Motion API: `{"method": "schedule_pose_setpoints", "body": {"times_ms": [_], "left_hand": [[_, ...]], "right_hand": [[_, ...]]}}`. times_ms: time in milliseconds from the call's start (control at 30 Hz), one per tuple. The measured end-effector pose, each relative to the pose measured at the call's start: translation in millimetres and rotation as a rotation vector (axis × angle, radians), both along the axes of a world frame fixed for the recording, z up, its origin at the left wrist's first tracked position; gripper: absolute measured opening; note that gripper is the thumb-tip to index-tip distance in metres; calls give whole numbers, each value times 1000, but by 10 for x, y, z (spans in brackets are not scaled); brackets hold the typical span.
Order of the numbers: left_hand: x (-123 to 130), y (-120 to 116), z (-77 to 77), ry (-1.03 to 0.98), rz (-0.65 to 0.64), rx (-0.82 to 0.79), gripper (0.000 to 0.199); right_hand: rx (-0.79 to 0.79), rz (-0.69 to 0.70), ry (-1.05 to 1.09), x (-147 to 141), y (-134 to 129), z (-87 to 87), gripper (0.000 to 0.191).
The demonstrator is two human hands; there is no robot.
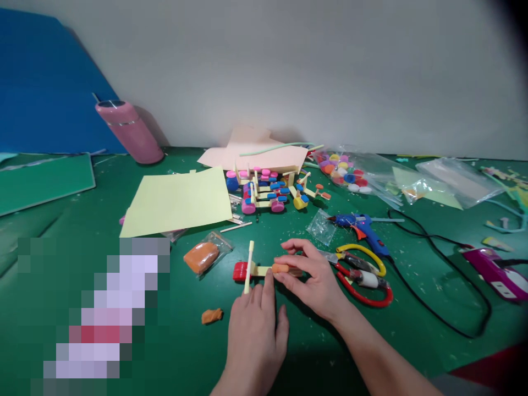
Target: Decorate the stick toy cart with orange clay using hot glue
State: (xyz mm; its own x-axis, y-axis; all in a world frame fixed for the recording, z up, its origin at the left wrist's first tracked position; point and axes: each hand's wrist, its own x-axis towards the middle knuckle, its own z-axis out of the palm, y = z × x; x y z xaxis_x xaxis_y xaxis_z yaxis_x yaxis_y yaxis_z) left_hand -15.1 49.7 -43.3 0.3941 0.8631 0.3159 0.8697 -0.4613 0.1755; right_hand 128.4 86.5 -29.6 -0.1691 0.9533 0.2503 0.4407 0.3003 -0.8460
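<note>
On the bench (183,352), in the single head view, the orange clay piece (280,268) lies between both hands, over the pale strip (260,270); take it as the clock centre. The right hand (314,275) has thumb and index finger closed on the clay, its other fingers spread. The left hand (254,316) rests its index finger at the clay's near end, thumb well apart.

Procedure, as judged: steady the strip flat with the left index finger; press the clay evenly with the right, keeping its rounded form. Avoid knocking the upright stick (249,267) at 9 o'clock, beside the red wheel piece (241,271).

Count: one loose orange lump (212,316), 8 o'clock; one bag of orange clay (201,258), 9 o'clock; one pair of scissors (385,294), 3 o'clock; one glue gun (363,224), 2 o'clock. The small models (264,192) at 12 o'clock overlap; their number cannot be told.
</note>
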Motion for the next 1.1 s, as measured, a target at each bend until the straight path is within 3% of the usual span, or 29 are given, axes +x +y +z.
{"method": "schedule_pose_setpoints", "body": {"times_ms": [200,400,533,733,833,1000,1100], "left_hand": [[-3,0,-4,-15,-13,5,39],[-30,-8,-43,-80,-19,-36,45],[-40,-62,-47,-301,20,-112,47],[67,-122,68,-668,179,-406,51],[119,-107,94,-798,198,-492,56],[162,-80,91,-965,240,-512,57],[183,-54,133,-1042,293,-520,57]], "right_hand": [[68,8,-49,13,3,46,43],[38,-38,29,50,-32,66,31],[12,-69,80,63,-38,53,22],[38,-144,64,62,-38,27,19],[92,-141,49,47,-51,18,17],[203,-126,15,14,-70,26,23],[189,-141,19,21,-66,50,25]]}}
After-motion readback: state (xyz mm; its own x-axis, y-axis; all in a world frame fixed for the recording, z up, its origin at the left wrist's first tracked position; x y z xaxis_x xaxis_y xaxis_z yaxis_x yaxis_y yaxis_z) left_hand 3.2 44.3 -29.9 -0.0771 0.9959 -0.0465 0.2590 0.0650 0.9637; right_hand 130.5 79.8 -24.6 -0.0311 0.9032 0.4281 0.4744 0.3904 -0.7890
